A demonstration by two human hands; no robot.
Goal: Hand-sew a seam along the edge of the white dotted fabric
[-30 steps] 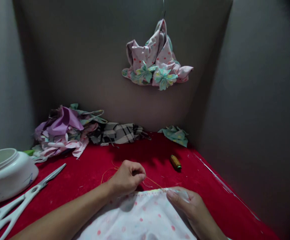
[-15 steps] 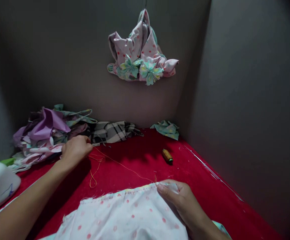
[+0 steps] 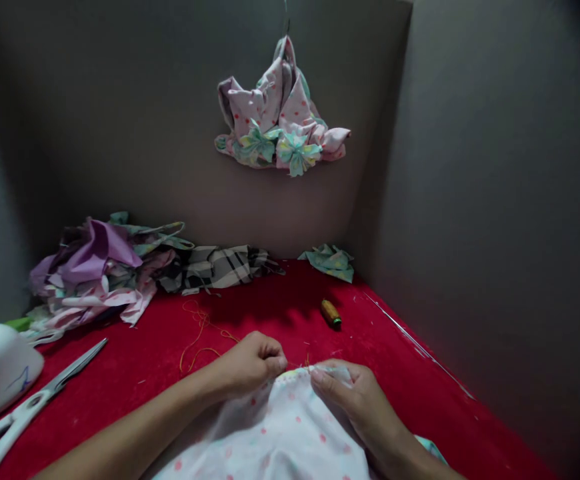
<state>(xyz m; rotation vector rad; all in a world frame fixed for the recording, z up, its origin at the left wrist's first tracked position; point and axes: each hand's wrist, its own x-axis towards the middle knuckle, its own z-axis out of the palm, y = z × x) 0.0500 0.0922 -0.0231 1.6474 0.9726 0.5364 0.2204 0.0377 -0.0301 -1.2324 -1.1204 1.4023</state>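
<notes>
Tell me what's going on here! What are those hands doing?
A person's left grip pinches the edge of a white cloth with pink dots, and an orange thread trails from it in loose loops across the red tablecloth. The right grip holds the same edge. A thread spool lies beyond the hands, white-handled scissors lie to the left, and fabric flowers hang on the wall.

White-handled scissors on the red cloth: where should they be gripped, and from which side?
Take the white-handled metal scissors by their looped handles, coming from the near left, on the left hand's side: the loops lie toward the person, partly out of frame, while the closed blades point away.
</notes>
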